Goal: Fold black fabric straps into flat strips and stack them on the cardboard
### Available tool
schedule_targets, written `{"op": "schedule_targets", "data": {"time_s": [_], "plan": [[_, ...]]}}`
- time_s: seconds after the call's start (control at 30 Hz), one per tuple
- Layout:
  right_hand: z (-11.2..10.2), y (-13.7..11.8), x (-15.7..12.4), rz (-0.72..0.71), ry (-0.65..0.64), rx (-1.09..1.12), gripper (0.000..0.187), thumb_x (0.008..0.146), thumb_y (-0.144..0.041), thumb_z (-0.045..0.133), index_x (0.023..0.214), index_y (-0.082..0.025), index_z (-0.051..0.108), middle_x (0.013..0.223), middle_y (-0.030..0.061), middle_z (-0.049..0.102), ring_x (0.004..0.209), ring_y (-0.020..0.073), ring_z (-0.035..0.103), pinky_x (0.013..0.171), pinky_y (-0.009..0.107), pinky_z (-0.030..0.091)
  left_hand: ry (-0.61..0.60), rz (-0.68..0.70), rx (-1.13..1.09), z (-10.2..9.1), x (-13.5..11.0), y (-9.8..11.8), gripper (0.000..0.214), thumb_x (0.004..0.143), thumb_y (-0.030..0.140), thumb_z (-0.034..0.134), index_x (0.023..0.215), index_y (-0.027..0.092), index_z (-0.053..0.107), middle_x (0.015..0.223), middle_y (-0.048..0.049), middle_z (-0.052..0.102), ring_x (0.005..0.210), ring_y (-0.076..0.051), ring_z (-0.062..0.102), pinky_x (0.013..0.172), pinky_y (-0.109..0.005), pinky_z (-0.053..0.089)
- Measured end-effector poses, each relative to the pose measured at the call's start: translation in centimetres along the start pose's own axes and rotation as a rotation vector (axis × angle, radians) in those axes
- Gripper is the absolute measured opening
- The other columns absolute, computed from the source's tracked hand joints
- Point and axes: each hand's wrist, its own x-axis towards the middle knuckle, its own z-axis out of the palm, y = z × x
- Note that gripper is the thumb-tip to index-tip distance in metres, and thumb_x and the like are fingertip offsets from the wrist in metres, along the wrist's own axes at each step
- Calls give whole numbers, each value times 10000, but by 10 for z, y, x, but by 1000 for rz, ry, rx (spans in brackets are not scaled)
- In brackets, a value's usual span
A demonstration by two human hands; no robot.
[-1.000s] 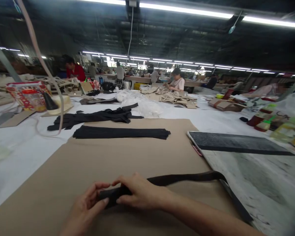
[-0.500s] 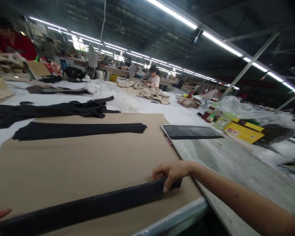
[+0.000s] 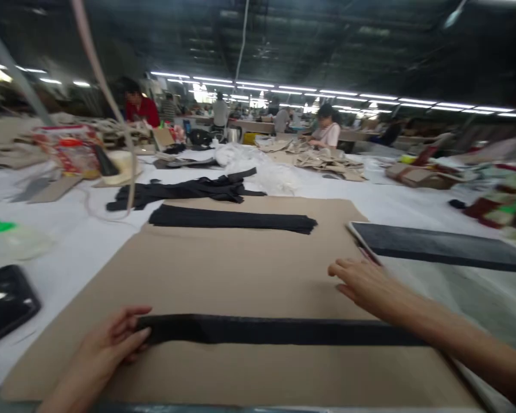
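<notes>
A long black fabric strip [image 3: 266,331] lies across the tan board [image 3: 223,281] in front of me. My left hand [image 3: 116,341] grips its left end between thumb and fingers. My right hand [image 3: 355,281] hovers over the right part of the board, beyond the strip, its thumb and fingers apart and nothing between them. The right forearm passes over the strip's right end and hides part of it. Farther back on the board rests a stack of black strips [image 3: 232,219]. A dark strip-shaped piece [image 3: 438,244] lies on the grey board at the right.
Behind the stack is a loose heap of black strips [image 3: 184,190] beside clear plastic film [image 3: 258,166]. A black phone-like object [image 3: 8,304] lies at left. A pale cord [image 3: 112,109] hangs down at left. Co-workers [image 3: 327,129] sit farther back.
My right hand has let go of the strip's right end and moved away from it. My left hand has come fully into view, holding the left end. The view has turned left and levelled.
</notes>
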Motion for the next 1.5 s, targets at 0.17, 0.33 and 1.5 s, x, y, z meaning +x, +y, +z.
{"op": "schedule_targets", "data": {"time_s": [0.17,0.33,1.5], "plan": [[16,-149,47,-534,26,411,276,910,-295,476,1167,-250,565,1152,63,579,1070,200,526,927,331,388,-30,73,52,-7,0,-5,518,644,446,690,1044,168,513,700,21,592,600,-136,573,478,-214,423],[44,-258,81,-643,39,468,287,874,-328,522,1129,-215,591,1084,73,626,1029,237,540,913,414,369,10,173,130,-7,5,-18,458,659,418,615,1028,162,524,664,26,569,593,-151,554,514,-261,445],[79,-295,100,-669,132,548,248,836,-85,464,999,-179,626,971,58,585,908,163,528,843,260,423,250,1189,1350,-38,-7,-51,330,873,325,511,1163,181,577,1218,-31,620,1097,-185,557,925,-309,438]]}}
